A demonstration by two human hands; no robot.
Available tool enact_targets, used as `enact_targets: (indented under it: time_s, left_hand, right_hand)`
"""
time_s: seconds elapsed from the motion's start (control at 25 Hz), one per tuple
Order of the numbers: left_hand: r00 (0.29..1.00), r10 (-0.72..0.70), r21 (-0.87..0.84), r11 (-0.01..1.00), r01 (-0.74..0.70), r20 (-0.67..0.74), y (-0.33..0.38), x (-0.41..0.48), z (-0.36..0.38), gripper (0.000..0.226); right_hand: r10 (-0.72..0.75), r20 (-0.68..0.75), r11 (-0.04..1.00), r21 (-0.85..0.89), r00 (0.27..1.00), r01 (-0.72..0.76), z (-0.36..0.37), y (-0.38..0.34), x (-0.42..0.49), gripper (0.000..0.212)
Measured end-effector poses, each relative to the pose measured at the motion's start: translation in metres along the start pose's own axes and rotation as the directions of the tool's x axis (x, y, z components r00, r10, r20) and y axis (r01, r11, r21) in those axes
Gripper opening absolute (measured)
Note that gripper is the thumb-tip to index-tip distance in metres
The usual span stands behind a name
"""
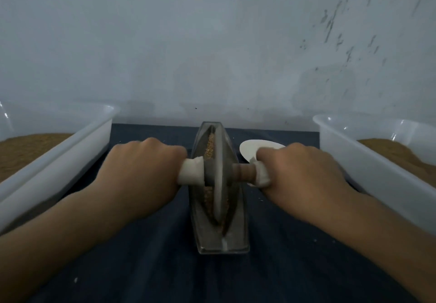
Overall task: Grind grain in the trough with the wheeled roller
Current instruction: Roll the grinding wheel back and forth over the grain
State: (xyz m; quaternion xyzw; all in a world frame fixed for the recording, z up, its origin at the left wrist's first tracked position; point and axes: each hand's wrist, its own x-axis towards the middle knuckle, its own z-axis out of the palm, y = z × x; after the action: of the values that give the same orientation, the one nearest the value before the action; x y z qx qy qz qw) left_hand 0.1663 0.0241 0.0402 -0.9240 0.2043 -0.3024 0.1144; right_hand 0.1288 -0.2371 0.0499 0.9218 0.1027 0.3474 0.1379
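A narrow boat-shaped metal trough (238,239) lies lengthwise on the dark cloth in the middle. A grey wheeled roller (219,175) stands on edge in its groove, about midway along. Tan grain (209,148) shows in the groove beyond the wheel and nearer along its sides. My left hand (141,172) grips the left axle handle, which is wrapped in white. My right hand (304,175) grips the right handle, with bare brown axle showing beside the wheel.
A white plastic tub (70,151) holding brown grain stands at the left, and a second white tub (368,158) with brown grain at the right. A white plate (250,149) lies behind my right hand. A pale wall rises just beyond the trough.
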Motion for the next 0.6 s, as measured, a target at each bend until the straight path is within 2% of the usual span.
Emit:
enact_targets:
  time_s: [0.08,0.2,0.24,0.32,0.4,0.48,0.6]
  left_hand:
    - [0.996,0.035,0.010,0.999,-0.034,-0.076,-0.004,-0.003,-0.014,0.039]
    - [0.999,-0.040,0.055,0.998,0.038,0.035,0.002,0.018,0.010,0.021]
    - [0.997,-0.067,0.079,0.995,0.064,0.027,0.004,0.033,0.027,0.011]
    - [0.994,-0.113,0.092,0.989,0.113,0.000,0.006,0.071,0.048,0.005]
    - [0.988,-0.155,0.096,0.983,0.154,0.009,0.002,0.097,0.056,0.009]
    - [0.987,-0.161,0.067,0.985,0.160,0.006,0.003,0.097,0.051,0.009]
    - [0.991,-0.132,0.049,0.990,0.131,0.018,0.008,0.053,0.032,0.009]
  right_hand:
    - [-0.014,-0.034,0.996,0.082,0.999,0.016,-0.006,0.003,-0.011,0.029]
    - [0.023,0.056,0.999,0.023,0.998,-0.024,0.020,0.003,0.009,0.031]
    - [0.041,0.076,0.999,-0.012,0.996,-0.040,0.041,0.002,0.020,0.026]
    - [0.149,0.125,0.986,0.050,0.981,-0.156,0.077,0.000,0.054,0.014]
    - [0.204,0.151,0.969,0.112,0.967,-0.222,0.094,-0.002,0.080,0.017]
    - [0.189,0.120,0.974,0.100,0.975,-0.202,0.092,-0.002,0.080,0.016]
    - [0.106,0.117,0.989,0.087,0.987,-0.117,0.063,-0.001,0.040,0.019]
